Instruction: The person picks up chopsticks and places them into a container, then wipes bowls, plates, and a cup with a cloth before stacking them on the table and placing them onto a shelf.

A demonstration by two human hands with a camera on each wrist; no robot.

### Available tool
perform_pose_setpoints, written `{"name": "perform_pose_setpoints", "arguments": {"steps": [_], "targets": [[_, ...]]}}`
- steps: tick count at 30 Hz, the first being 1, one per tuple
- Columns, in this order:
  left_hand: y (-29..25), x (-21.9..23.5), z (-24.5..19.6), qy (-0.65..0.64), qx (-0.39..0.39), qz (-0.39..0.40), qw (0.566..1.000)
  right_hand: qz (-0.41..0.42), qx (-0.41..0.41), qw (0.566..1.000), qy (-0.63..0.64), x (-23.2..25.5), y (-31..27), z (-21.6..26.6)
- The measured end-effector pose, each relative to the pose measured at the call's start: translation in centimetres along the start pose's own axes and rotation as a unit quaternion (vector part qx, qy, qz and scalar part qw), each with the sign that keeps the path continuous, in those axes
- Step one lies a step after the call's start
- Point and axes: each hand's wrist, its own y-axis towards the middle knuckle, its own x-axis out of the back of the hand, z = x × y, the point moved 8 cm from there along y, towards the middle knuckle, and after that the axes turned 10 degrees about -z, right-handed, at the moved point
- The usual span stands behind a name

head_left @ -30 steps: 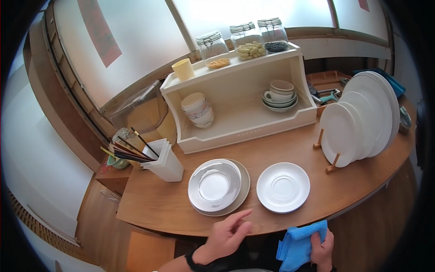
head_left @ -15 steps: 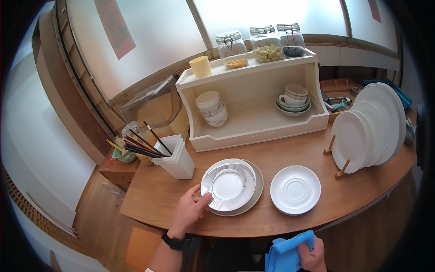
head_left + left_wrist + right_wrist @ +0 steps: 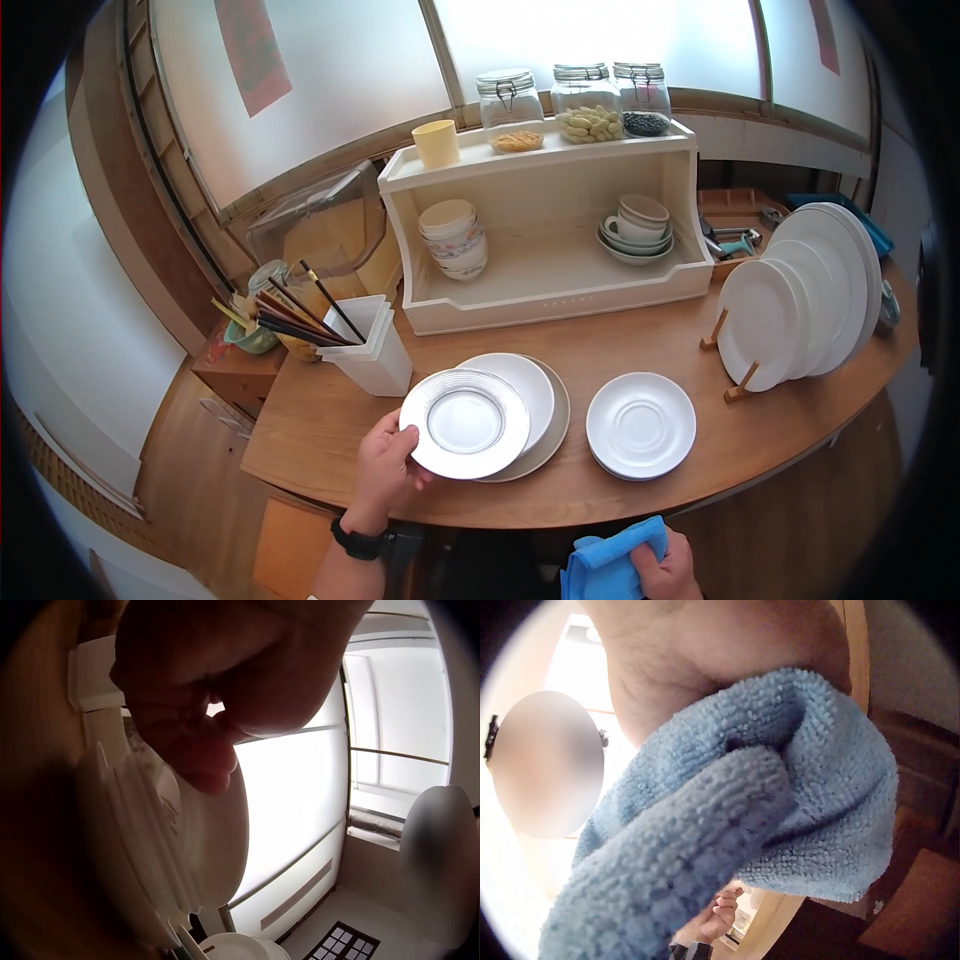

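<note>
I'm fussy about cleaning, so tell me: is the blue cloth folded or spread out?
Folded: gripped by the right hand, the blue cloth doubles over on itself.

Home kitchen or dining area, shown by a wooden table (image 3: 520, 500) with racked white plates (image 3: 765, 325), a shelf unit (image 3: 545, 305) of bowls (image 3: 455, 240), clip-top food jars (image 3: 588, 105) and a chopstick holder (image 3: 375, 350).

The head view's bottom edge cuts the blue cloth (image 3: 604, 568); the held plate (image 3: 466, 424) partly covers the left hand (image 3: 386, 464).
</note>
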Motion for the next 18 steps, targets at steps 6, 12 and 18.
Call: {"name": "perform_pose_setpoints", "arguments": {"steps": [6, 12, 18], "targets": [[-5.8, -0.6, -4.4, 0.033, -0.184, 0.041, 0.982, -0.084, -0.026, 0.986, 0.141, 3.2, -0.8, -1.8], [-13.5, -6.5, -5.1, 0.275, -0.384, 0.335, 0.815, 0.092, 0.16, 0.975, 0.126, -5.2, 3.7, 10.1], [-13.1, -6.7, -6.7, 0.169, -0.438, 0.274, 0.839, 0.173, 0.161, 0.968, -0.079, -8.6, 3.7, 8.4]]}}
